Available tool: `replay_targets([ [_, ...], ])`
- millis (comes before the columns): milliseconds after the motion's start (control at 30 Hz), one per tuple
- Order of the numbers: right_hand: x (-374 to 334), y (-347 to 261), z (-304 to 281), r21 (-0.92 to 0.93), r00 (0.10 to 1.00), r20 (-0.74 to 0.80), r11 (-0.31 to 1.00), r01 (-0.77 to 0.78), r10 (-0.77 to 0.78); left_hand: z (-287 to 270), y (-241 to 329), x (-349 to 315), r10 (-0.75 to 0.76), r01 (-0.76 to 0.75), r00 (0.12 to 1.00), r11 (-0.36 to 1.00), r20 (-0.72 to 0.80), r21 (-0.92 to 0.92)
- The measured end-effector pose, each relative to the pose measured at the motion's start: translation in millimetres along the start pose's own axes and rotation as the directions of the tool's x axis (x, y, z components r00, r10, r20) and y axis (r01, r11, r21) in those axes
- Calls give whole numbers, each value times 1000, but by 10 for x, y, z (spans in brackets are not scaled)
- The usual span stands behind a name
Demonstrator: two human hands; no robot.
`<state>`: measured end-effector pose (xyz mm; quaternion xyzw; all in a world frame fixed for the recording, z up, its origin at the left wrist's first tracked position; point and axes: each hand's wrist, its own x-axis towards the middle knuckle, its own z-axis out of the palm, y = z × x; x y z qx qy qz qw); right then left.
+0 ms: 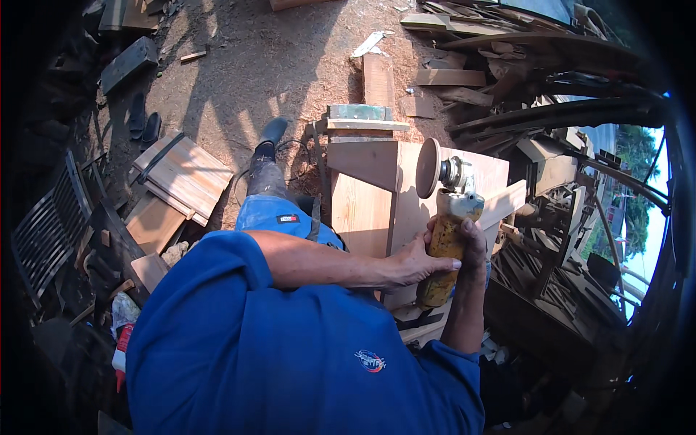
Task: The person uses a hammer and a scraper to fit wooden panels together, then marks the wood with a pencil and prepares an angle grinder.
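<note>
I hold an angle grinder with a worn yellow body [439,286] upright in front of me, its round brown sanding disc [428,168] at the top, standing edge-up and facing left. My left hand [417,262] is closed round the grinder's body from the left. On the other side, my right hand [473,246] wraps the same body, its fingers partly hidden. Beneath and behind the tool lies a pale wooden panel [361,216] made of joined boards. The disc hangs over the panel; whether they touch I cannot tell.
Stacked planks [190,174] with a dark strap lie to the left, near a pair of dark shoes [151,129]. Scrap wood [464,77] is heaped along the right. A red and white bottle [122,351] sits at lower left. Sawdust covers the ground [239,65].
</note>
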<state>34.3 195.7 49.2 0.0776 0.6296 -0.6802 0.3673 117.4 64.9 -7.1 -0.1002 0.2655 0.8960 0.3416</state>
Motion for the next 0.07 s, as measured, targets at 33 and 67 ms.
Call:
replay_targets([
  [33, 17, -5, 21, -33, 1000, -2, 999, -6, 6, -17, -66, 18, 42, -36, 997, 995, -59, 91],
  [67, 16, -19, 41, -63, 1000, -12, 998, -8, 7, -1, -6, -29, 16, -4, 995, 992, -99, 123],
])
